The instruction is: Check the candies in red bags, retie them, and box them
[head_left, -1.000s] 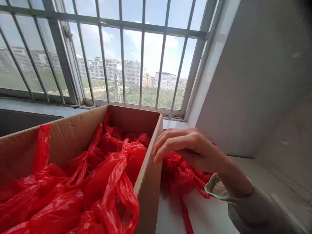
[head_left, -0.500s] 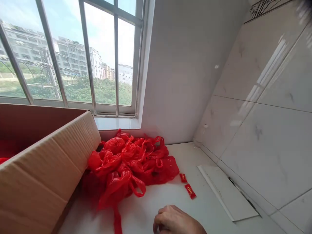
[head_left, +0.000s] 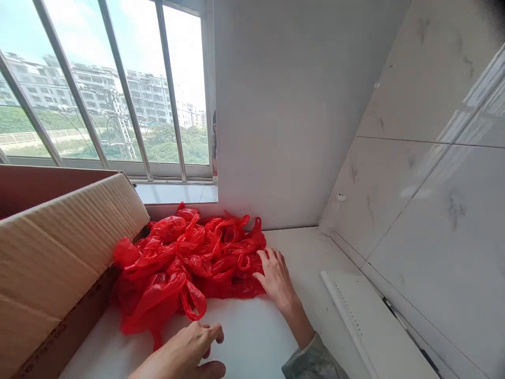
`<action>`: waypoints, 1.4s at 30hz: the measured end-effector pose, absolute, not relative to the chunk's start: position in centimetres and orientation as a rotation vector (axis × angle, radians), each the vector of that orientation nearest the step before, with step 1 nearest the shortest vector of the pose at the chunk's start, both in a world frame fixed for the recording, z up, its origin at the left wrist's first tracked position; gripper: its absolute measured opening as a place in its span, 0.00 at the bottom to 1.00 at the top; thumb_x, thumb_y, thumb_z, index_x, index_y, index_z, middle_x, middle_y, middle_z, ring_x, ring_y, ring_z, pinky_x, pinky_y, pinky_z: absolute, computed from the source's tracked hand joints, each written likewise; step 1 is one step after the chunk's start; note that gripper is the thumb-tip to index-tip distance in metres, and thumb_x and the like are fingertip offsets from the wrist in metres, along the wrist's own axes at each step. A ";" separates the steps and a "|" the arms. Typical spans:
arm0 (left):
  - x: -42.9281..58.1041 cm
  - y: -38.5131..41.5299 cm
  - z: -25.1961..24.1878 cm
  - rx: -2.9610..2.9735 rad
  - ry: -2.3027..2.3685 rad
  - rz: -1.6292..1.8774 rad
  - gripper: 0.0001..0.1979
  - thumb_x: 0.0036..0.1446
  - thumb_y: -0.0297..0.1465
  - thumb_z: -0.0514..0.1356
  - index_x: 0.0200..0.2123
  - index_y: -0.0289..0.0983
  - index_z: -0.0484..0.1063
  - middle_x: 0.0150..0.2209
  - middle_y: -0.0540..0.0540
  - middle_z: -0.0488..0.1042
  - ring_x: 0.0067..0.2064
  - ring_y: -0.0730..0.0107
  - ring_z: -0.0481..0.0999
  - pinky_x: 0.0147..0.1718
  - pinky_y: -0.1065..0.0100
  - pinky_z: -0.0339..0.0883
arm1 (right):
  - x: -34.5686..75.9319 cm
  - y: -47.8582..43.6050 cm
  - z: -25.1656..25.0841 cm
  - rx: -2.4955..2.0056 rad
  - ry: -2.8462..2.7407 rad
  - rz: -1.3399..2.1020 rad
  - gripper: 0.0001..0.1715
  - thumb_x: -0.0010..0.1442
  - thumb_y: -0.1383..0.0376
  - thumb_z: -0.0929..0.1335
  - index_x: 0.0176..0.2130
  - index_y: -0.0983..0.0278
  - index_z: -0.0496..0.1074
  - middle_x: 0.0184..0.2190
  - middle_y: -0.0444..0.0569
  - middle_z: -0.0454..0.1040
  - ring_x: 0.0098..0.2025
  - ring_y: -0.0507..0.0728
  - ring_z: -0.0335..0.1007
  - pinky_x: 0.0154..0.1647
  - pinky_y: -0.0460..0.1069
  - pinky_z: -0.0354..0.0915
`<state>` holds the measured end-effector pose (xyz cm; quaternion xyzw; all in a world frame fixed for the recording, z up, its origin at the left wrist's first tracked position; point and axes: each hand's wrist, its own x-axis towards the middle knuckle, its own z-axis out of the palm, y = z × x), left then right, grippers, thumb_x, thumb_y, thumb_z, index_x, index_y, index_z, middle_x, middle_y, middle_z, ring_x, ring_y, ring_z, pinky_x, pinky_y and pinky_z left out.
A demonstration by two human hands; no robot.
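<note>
A heap of crumpled red plastic bags (head_left: 189, 258) lies on the white surface, its handles looped and tangled. My right hand (head_left: 275, 276) is at the heap's right edge, fingers apart and fingertips against the bags; what lies under the palm is hidden. Lower down, my left hand (head_left: 191, 347) hovers just in front of the heap. Its fingers are bent and its thumb stands away from them, with nothing visible between.
On the left stands a large open cardboard box (head_left: 67, 237), its side against the bags. A barred window (head_left: 134, 105) is behind. To the right, a white panel (head_left: 371, 321) lies along the tiled wall (head_left: 434, 221).
My right hand has moved to the bags' right edge, and my left hand has come into place at the bottom. Two small red packets beside the heap no longer show. The view has shifted.
</note>
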<state>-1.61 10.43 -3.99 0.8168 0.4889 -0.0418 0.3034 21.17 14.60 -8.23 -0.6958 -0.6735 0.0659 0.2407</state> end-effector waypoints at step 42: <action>-0.8 12.1 -4.1 2.402 1.121 0.566 0.05 0.62 0.29 0.52 0.33 0.40 0.65 0.34 0.51 0.68 0.33 0.68 0.69 0.33 0.68 0.59 | 19.0 8.5 -2.5 -1.503 -2.121 0.586 0.07 0.60 0.71 0.66 0.36 0.59 0.67 0.36 0.40 0.74 0.38 0.52 0.68 0.38 0.46 0.56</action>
